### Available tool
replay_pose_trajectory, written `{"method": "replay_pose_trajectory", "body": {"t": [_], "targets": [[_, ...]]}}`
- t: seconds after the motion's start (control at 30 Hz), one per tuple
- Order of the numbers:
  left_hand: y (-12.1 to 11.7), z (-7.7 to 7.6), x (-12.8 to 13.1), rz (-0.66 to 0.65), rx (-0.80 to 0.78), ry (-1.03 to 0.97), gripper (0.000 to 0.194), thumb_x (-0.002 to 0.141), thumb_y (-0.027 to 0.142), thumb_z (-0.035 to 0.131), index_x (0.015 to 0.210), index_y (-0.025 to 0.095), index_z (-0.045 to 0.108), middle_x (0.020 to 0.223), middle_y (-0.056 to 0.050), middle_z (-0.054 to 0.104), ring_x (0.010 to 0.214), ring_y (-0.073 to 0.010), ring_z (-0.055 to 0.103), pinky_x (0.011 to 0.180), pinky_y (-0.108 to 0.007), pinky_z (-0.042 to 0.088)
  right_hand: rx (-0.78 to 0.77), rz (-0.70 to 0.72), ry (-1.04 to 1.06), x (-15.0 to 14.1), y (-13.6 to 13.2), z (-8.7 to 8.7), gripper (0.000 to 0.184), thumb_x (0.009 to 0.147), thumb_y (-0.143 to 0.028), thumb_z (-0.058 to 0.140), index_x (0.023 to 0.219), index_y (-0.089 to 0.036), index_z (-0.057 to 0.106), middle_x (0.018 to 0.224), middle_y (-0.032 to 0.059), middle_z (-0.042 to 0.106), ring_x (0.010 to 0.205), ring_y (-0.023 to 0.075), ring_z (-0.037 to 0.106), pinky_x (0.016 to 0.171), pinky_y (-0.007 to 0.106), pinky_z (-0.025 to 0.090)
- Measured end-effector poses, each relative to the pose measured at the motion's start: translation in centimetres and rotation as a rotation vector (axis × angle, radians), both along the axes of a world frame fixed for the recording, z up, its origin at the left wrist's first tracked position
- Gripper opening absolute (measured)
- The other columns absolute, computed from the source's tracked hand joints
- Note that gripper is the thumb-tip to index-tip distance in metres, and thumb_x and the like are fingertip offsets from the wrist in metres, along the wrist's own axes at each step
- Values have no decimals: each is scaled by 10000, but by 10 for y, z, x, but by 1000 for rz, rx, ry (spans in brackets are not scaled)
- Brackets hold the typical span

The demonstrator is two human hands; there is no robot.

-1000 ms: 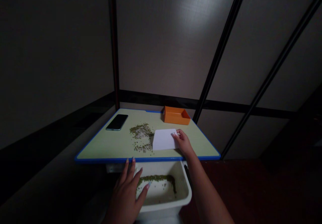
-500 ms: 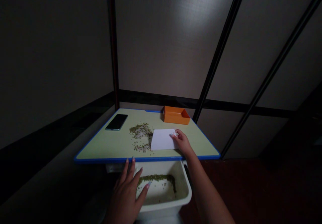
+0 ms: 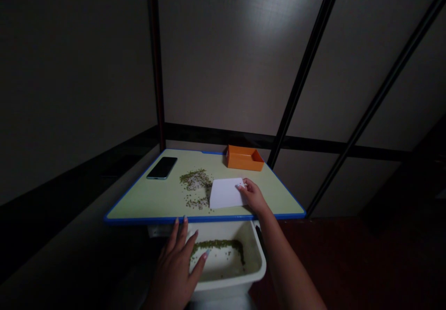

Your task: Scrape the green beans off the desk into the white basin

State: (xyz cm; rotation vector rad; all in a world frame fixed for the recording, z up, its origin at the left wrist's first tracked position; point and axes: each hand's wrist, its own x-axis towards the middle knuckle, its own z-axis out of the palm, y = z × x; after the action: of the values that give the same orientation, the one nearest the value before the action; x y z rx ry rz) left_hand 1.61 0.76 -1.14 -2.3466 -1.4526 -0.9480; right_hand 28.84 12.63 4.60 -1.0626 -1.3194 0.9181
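Note:
A white card [image 3: 227,194] is pinched at its right end by my right hand [image 3: 253,195], thumb on top, just above the pale table top [image 3: 146,205]. Left of the card lies a loose pile of small green and whitish grains [image 3: 195,180], with a smaller scatter nearer the table's front edge. My left hand [image 3: 179,261] is spread open, its fingertips at the blue front edge and its palm over the left part of a white bin [image 3: 259,266]. Green grains [image 3: 218,244] line the far side of the bin's floor, with a few loose ones about.
At the table's back right stands an orange open box [image 3: 245,159]. A dark-screened phone [image 3: 162,168] lies at the back left. Panelled walls [image 3: 223,68] close in behind and to the left, and a dark red floor [image 3: 334,259] shows at right.
Almost nothing differs. The whole view has shifted very slightly; both hands, the card and the grains keep their places.

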Motion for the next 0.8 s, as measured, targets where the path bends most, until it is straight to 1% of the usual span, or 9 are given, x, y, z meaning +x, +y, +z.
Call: {"method": "replay_pose_trajectory", "body": {"t": [0.17,0.33,0.47,0.63,0.8], "targets": [[0,1,0,9,13,11,410,862,432,484,1160,215,664,1452,-130,459,1390,-317,333,980,-477,487,-4,4,12,0,0,-1,385,660,-513,704,765,-210,491,599,-41,545,497,105,467,443,211,316],[0,2,2,8,29,12,397,865,414,486,1144,203,673,1443,-140,468,1385,-317,342,987,-481,481,-12,9,13,0,-1,0,383,649,-505,711,758,-209,493,578,-47,545,478,100,458,432,207,300],[-1,2,2,7,34,15,395,863,409,494,1152,204,668,1453,-142,454,1386,-320,341,978,-480,487,-10,32,-3,0,-2,0,375,666,-506,701,757,-211,487,568,-52,539,477,100,460,431,205,301],[0,-1,1,9,12,4,392,858,409,503,1165,221,658,1471,-125,435,1396,-311,333,993,-480,475,-20,67,-14,-2,-2,0,391,677,-516,701,771,-211,476,592,-51,555,486,98,472,428,201,301],[1,-4,0,-3,-1,-25,394,853,407,513,1176,229,650,1480,-105,430,1407,-317,315,1015,-493,455,-2,56,-65,-2,-1,-1,380,690,-515,696,768,-209,485,564,-59,524,466,86,434,413,196,261]]}}
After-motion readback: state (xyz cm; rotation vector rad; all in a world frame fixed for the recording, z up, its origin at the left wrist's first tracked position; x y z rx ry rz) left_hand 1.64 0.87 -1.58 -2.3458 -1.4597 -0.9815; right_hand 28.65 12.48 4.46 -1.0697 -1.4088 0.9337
